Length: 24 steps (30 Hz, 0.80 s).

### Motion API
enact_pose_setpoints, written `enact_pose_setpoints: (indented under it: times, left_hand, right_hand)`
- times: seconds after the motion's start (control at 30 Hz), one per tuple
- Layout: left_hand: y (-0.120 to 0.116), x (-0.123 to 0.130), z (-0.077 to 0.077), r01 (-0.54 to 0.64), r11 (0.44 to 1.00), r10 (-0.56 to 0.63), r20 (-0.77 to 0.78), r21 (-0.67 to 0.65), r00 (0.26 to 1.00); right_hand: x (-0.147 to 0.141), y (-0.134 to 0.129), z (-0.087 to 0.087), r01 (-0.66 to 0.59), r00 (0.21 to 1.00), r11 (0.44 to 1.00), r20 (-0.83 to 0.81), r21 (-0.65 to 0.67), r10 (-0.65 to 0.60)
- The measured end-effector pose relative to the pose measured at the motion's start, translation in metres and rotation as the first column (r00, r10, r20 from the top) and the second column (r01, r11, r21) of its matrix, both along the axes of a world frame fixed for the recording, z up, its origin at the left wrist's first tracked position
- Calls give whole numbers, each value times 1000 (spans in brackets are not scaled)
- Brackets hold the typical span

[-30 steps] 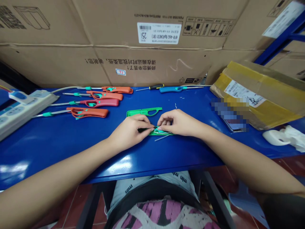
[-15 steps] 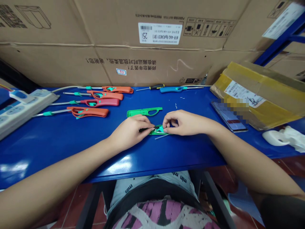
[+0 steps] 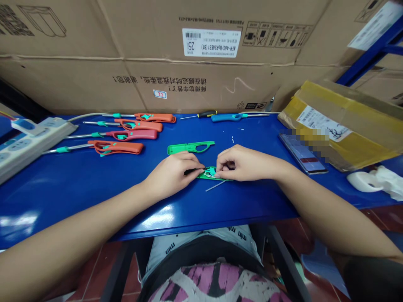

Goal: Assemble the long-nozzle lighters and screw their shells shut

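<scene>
Between my hands, a green lighter shell half (image 3: 204, 176) lies open side up on the table, holding a turquoise trigger (image 3: 211, 171), a thin white wire and a small black part. My left hand (image 3: 179, 173) pinches the black part at the shell's left end; its fingertips hide most of it. My right hand (image 3: 241, 163) is closed with thumb and fingertips at the trigger, covering the shell's right end. A thin clear tube (image 3: 215, 186) lies just in front of the shell. Behind my hands rests the matching green shell half (image 3: 191, 147).
Several orange and red lighters (image 3: 118, 147) lie at left beside a white power strip (image 3: 28, 142). Along the back are a screwdriver (image 3: 206, 114) and a blue lighter (image 3: 227, 118). A phone (image 3: 302, 153), a taped box (image 3: 343, 126) and a white roll (image 3: 362, 181) sit at right.
My right thumb and fingertips have come closer together at the trigger. The clear tube has tilted, its left end now nearer to me. My left hand has kept its place.
</scene>
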<state>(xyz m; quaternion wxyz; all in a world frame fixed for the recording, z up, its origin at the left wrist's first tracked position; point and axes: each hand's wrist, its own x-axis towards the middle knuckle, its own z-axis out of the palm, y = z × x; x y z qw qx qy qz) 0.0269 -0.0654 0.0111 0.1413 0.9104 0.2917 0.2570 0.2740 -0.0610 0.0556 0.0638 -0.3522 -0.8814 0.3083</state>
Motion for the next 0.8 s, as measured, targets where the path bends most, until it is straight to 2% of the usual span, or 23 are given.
enact_pose_setpoints:
  times: [0.27,0.43,0.6,0.8]
  left_hand:
    - [1,-1,-1,9,1000,-9,7,5,1000]
    - [2,-2,2,14,1000,-14,-1,-6,1000]
    - [1,-3,5,6,1000,-6,-67,-1,998]
    - [2,-4,2,3,1000,-2,-49,18,999]
  right_hand:
    - [-4,-3,0,-33,997,991,75,130,23]
    - [-3,0,-1,-24,998,998,65,64,20]
    - [0,4,-1,20,997,998,75,59,-25]
    - [-2,5,-5,-10,1000,1000,4,10,10]
